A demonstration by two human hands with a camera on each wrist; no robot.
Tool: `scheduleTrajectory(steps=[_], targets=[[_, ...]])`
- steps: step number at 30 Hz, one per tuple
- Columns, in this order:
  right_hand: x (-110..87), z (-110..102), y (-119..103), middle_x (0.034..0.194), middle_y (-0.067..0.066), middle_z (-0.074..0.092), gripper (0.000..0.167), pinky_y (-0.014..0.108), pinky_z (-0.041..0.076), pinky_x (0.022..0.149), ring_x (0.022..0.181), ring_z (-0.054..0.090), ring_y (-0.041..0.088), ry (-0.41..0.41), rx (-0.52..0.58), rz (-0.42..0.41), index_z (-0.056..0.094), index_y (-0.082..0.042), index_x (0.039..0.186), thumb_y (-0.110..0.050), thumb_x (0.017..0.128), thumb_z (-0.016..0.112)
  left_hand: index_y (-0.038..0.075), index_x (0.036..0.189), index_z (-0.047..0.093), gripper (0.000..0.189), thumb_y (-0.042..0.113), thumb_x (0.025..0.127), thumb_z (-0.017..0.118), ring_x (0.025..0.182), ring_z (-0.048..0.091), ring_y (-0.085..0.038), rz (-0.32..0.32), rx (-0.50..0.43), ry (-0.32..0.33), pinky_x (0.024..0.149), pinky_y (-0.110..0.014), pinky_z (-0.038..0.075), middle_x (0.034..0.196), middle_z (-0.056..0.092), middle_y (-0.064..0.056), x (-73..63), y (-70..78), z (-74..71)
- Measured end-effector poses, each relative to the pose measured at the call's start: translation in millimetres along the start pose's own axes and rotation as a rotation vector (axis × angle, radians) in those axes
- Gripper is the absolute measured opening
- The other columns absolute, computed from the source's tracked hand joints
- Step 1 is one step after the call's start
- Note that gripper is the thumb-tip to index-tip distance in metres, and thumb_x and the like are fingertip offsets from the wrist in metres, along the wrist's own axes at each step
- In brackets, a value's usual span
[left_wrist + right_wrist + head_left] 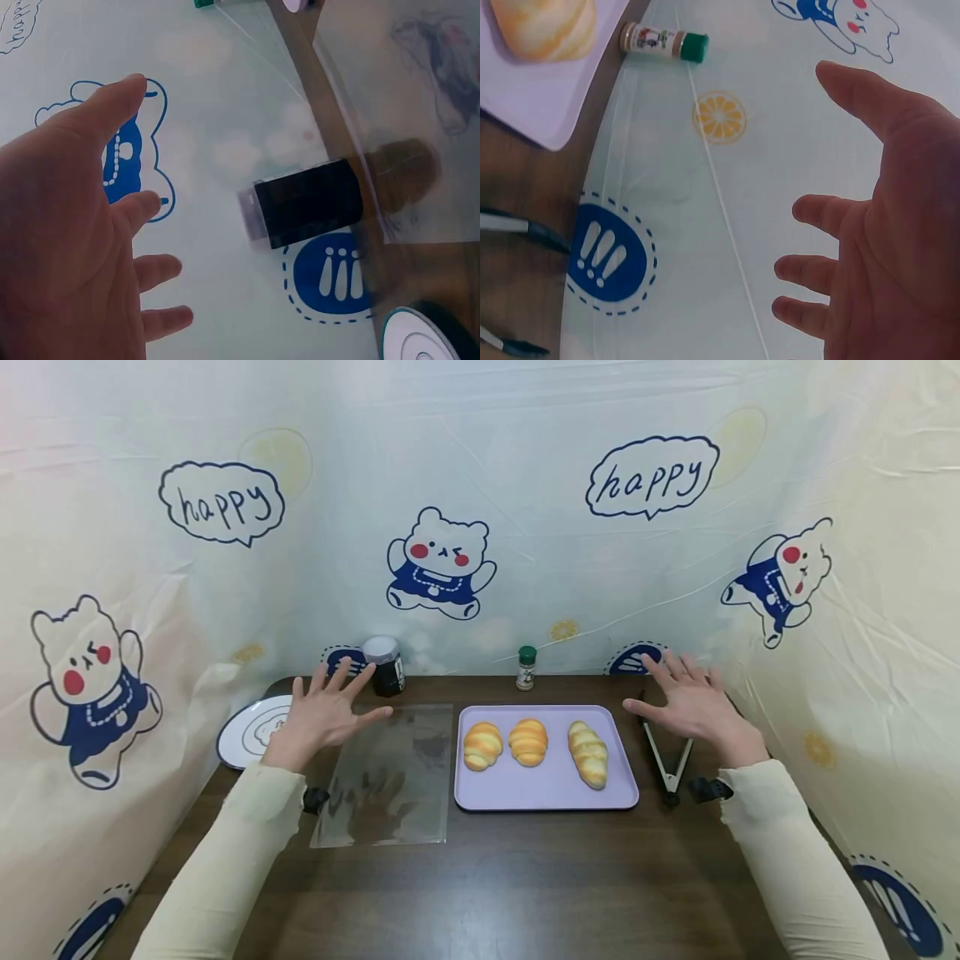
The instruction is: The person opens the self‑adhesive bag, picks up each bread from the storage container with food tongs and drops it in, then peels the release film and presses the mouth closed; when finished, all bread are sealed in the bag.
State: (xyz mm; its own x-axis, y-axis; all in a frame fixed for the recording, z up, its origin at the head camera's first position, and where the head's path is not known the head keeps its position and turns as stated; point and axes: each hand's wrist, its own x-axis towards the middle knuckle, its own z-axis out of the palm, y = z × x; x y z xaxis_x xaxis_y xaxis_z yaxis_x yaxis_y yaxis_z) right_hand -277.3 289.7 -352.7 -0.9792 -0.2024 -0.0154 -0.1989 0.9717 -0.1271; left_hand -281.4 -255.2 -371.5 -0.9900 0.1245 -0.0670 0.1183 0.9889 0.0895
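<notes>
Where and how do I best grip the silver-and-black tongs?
Take the tongs from above with the right hand, likely across both silver arms just beyond the black joined end: they lie splayed on the brown table, joined end toward the person, narrowest there.

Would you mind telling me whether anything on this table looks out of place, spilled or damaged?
Nothing looks spilled or damaged. The one odd thing is the white plate, partly hidden by the left hand: it lies at the left edge of the table and may overhang it, while the purple tray sits well inside.
</notes>
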Motion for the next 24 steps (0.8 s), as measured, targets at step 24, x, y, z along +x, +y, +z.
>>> scheduleTrajectory(steps=[24], targets=[[20.2, 26, -55, 0.152, 0.021, 0.047, 0.076, 0.063, 0.026, 0.117, 0.144, 0.037, 0.045, 0.055, 0.064, -0.172, 0.039, -0.011, 0.153, -0.055, 0.094, 0.058, 0.01, 0.148, 0.048, 0.067, 0.044, 0.093, 0.066, 0.137, 0.044, -0.047, 0.101, -0.112, -0.035, 0.112, -0.075, 0.017, 0.15, 0.048, -0.023, 1.3, -10.1, 23.2]])
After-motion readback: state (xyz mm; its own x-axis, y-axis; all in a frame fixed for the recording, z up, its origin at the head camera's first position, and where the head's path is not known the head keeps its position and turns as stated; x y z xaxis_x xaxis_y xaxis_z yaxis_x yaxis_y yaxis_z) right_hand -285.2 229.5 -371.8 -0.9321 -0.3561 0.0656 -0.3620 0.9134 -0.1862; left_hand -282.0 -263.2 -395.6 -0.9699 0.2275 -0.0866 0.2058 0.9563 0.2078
